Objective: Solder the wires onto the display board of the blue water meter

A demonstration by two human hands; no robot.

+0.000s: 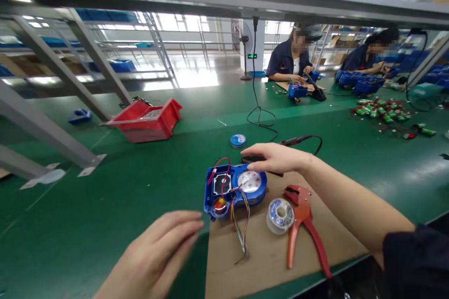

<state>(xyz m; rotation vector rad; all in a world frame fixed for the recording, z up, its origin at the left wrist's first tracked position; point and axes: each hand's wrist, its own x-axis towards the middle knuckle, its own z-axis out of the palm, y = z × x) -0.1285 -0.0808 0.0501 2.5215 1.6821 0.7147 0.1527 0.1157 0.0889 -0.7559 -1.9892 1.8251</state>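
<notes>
A blue plastic device housing (pixel 207 198) lies on a brown cardboard sheet (pixel 266 261). Red wires and a speaker-like square part show inside it, and a bundle of coloured wires (pixel 242 229) hangs from its near side. My left hand (pixel 161 250) is just left of the housing, fingers stretched and holding nothing. Over the far right edge of the housing is my right hand (pixel 273 156), its fingers extended; whether it touches the rim I cannot tell. A black object (pixel 250 159) lies partly hidden beneath that hand. A solder spool (pixel 280 217) stands beside orange-handled wire strippers (pixel 303 224).
Behind the housing are a small blue round tin (pixel 238 140) and a soldering iron (pixel 293 141) with its black cord. A red bin (pixel 150 121) stands at left near the metal frame legs (pixel 45 126). Two co-workers (pixel 289 58) sit across the green table near green battery packs (pixel 382 110).
</notes>
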